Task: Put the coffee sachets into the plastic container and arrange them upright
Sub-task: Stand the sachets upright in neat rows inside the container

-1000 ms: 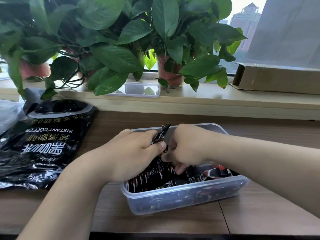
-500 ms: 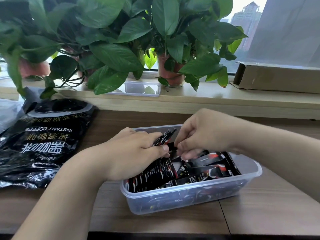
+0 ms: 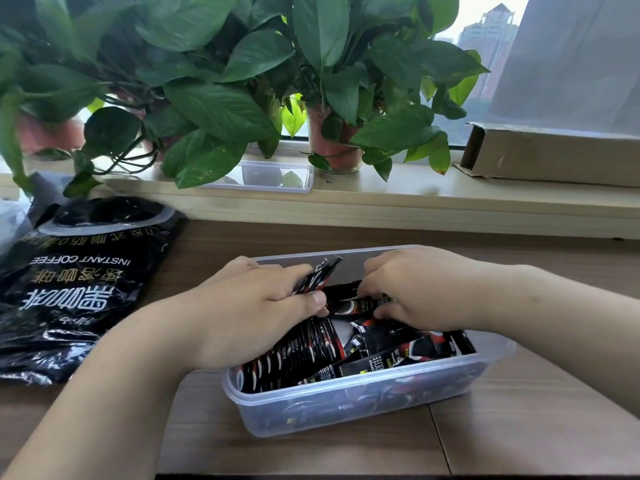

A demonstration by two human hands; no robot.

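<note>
While both hands work inside it, the clear plastic box sits on the wooden table, right of the big black coffee bag. Green plants stand on the ledge behind. The left hand squeezes a bunch of black coffee packets standing up. The right hand pinches one packet lying flat on the pile.

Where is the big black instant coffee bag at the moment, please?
In the head view, the coffee bag lies flat on the table at the far left, left of the plastic container and below the windowsill plants.
</note>
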